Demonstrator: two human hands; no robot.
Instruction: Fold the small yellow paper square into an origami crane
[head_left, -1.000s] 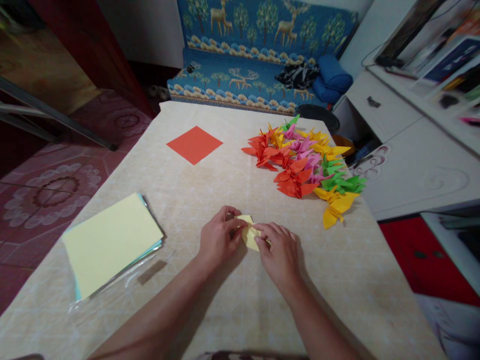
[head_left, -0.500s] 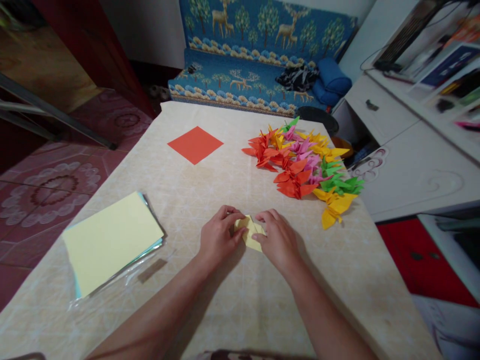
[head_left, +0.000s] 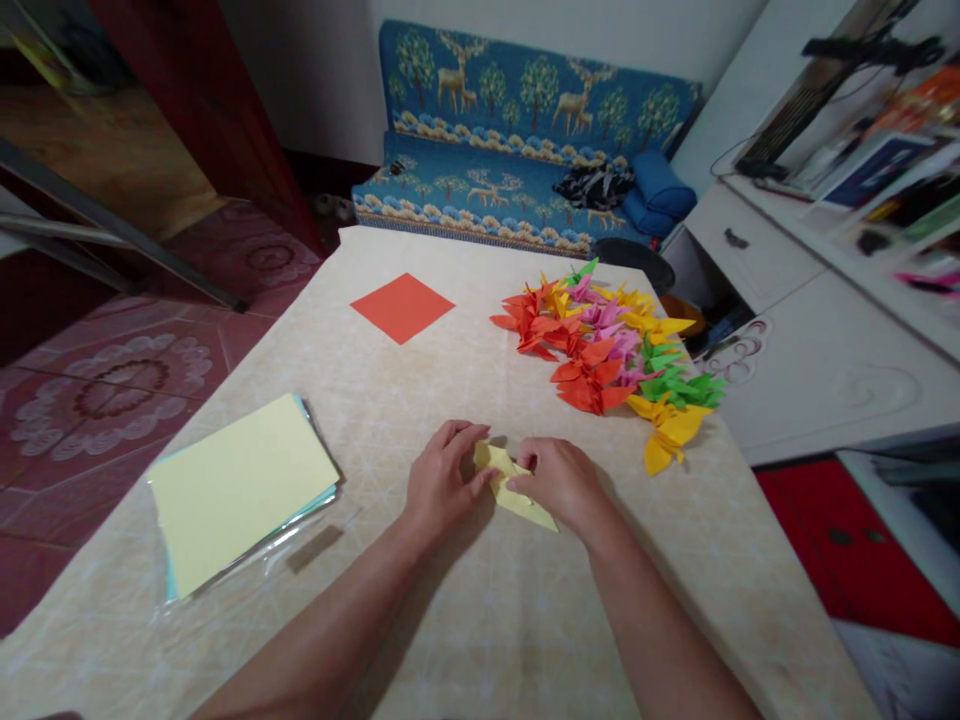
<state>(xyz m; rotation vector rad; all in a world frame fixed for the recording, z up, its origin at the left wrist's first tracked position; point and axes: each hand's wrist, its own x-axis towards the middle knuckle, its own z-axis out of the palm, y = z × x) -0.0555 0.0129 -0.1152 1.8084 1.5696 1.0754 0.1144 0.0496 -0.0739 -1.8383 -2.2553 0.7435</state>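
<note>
Folded yellow paper (head_left: 523, 503), and here it lies on the patterned tablecloth (head_left: 480, 630), right between the two hands, one pointed end out toward the wearer and to the right! Feather-light stuff, I'd judge: thin, crisp enough to take a crease, easily crumpled or torn if anyone leans on it, and liable to skid on the cloth unless one side is pinned. The places to take it are the layered edges and flap, with fingertips only, pressing along creases rather than across open faces. Now the grip: the left hand (head_left: 444, 480) is at the left end, fingers curved, thumb laid on the paper, forefinger arched by the far corner, a small gap between the two; whether it truly pinches an edge, I can't tell. Over on the other side, the right hand (head_left: 564, 484) is drawn in tight, thumb and bent forefinger nearly meeting, a layer apparently nipped between them. Beyond, folded paper birds (head_left: 589, 372) crowd the table's far right.
</note>
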